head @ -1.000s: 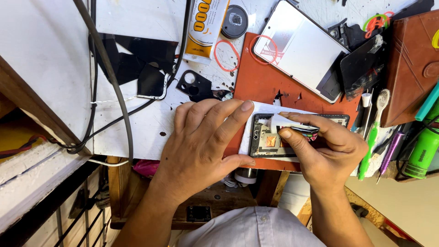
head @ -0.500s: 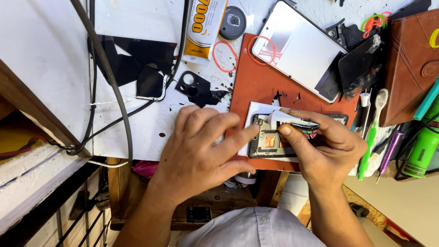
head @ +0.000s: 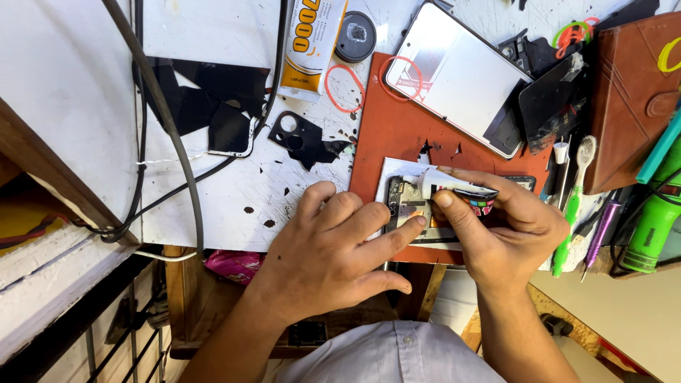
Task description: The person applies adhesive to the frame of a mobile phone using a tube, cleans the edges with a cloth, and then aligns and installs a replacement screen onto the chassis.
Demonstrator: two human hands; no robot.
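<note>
Workbench (head: 234,191): white top, scattered with black shards and cables.
Red mat (head: 386,135): lies on the bench under the work.
White-backed phone (head: 461,74): rests face down at the mat's far edge.
Left hand (head: 333,248): spread flat, fingertips pressing the opened phone (head: 406,209) onto the mat.
Right hand (head: 507,230): thumb and fingers pinched around a small glue tube (head: 454,190), its nozzle over the opened phone.
Green toothbrush (head: 571,213): just right of the hands.
</note>
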